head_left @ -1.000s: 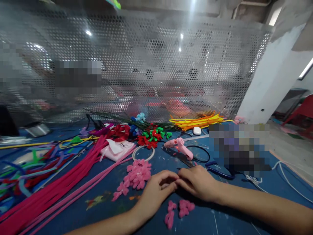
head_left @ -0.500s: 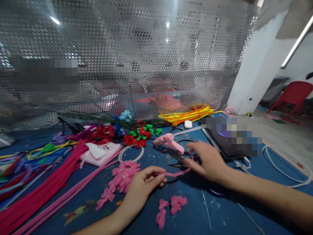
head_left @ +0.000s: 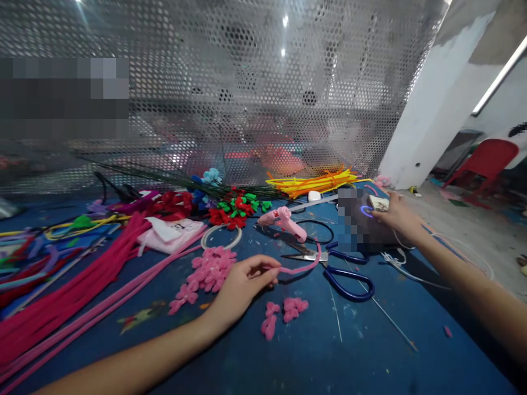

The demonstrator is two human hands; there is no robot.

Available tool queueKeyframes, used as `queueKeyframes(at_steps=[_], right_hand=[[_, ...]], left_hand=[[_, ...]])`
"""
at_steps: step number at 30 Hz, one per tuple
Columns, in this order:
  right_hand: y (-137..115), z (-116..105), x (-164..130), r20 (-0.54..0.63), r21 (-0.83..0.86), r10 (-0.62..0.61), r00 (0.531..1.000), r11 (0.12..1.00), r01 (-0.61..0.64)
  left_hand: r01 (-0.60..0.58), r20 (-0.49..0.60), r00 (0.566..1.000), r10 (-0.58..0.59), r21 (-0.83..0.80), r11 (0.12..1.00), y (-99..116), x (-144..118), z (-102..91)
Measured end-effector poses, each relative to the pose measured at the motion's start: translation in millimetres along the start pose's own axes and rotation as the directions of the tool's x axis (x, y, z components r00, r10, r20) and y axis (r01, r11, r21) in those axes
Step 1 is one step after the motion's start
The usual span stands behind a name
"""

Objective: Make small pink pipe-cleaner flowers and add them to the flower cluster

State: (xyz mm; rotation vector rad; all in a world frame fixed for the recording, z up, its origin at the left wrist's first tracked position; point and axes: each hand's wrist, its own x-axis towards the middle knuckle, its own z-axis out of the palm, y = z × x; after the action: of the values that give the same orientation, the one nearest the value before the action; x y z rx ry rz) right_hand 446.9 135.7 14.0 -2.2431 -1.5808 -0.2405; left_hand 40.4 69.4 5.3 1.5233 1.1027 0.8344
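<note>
My left hand (head_left: 251,277) pinches one end of a pink pipe cleaner (head_left: 298,269), which curves up at its far end across the scissors (head_left: 319,257). These have blue handles and lie open on the table. My right hand (head_left: 397,216) is stretched out over a dark, partly blurred-out device (head_left: 376,238), fingers apart near a small pale picture or card (head_left: 379,203). Whether it touches the device is unclear. Left of my left hand lies a cluster of pink pipe-cleaner flowers (head_left: 214,269). Two smaller pink pieces (head_left: 294,309) lie in front.
A pink glue gun (head_left: 284,222) lies behind the scissors. Yellow and orange pipe cleaners (head_left: 315,182) lie at the back, near a white case (head_left: 314,196). A tape roll (head_left: 222,237), red-green flowers (head_left: 236,211) and magenta pipe cleaners (head_left: 90,274) are leftward. White cable (head_left: 397,262) lies rightward.
My right hand has let go of the pipe cleaner's far end and moved right and away to the dark device. The scissors' handles now show. My left hand keeps its pinch.
</note>
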Motion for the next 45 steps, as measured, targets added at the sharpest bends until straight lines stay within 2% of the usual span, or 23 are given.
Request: queueKeyframes(at_steps=[2,4,8,11,14,17,21,23,26,29,32,35,37,38,43,45], right_hand=[[-13,-7,-12,-0.017,0.033,-0.074,0.997,0.997,0.074],[-32,-15,-29,-0.055,0.091,-0.200,0.978,0.975,0.204],[-76,-21,-70,-0.119,0.225,-0.441,0.890,0.861,0.457],[-101,-12,-86,-0.086,0.286,-0.505,0.859,0.813,0.507],[-113,4,-84,-0.062,0.273,-0.468,0.881,0.841,0.466],[-117,14,-72,-0.111,0.167,-0.456,0.883,0.867,0.469],[-109,6,-68,-0.223,-0.020,-0.587,0.779,0.801,0.598],[-98,-3,-77,-0.238,-0.053,-0.614,0.752,0.782,0.621],[-80,-12,-94,-0.192,-0.075,-0.619,0.762,0.783,0.617],[-73,-12,-102,-0.104,-0.104,-0.645,0.757,0.764,0.636],[-80,-4,-96,-0.035,-0.092,-0.645,0.763,0.762,0.641],[-95,2,-88,-0.041,-0.036,-0.637,0.770,0.771,0.635],[-105,-1,-90,-0.058,0.023,-0.678,0.733,0.733,0.680],[-109,-5,-93,-0.070,0.064,-0.712,0.698,0.696,0.716],[-138,-22,-130,-0.144,0.353,-0.874,0.465,0.394,0.849],[-154,-21,-143,-0.118,0.396,-0.909,0.399,0.325,0.859]], left_hand=[[-0.018,0.011,1.000,0.018,0.011,1.000,-2,0,-0.4],[-0.025,0.022,0.999,0.024,0.023,0.999,-3,0,-0.7],[-0.033,0.040,0.999,0.031,0.047,0.998,-2,0,-0.7],[-0.024,0.034,0.999,0.022,0.053,0.998,1,0,0.2],[-0.013,0.023,1.000,0.012,0.053,0.999,4,-2,1.3],[-0.017,0.032,0.999,0.015,0.042,0.999,4,-2,1.8],[-0.032,0.036,0.999,0.031,0.038,0.999,0,-2,0.9],[-0.039,0.036,0.999,0.038,0.032,0.999,-1,-1,0.7],[-0.035,0.049,0.998,0.035,0.019,0.999,-2,-1,1.0],[-0.021,0.065,0.998,0.020,0.020,1.000,0,-2,1.2],[-0.004,0.084,0.996,0.006,-0.016,1.000,2,-2,0.7],[-0.031,0.110,0.993,0.043,-0.107,0.994,1,-3,0.9],[-0.065,0.116,0.990,0.083,-0.151,0.986,1,-4,1.9],[-0.080,0.116,0.988,0.099,-0.160,0.984,1,-5,2.6],[-0.115,0.104,0.987,0.121,-0.064,0.991,1,-5,4.7],[-0.130,0.086,0.988,0.129,-0.001,0.992,0,-3,4.2]])
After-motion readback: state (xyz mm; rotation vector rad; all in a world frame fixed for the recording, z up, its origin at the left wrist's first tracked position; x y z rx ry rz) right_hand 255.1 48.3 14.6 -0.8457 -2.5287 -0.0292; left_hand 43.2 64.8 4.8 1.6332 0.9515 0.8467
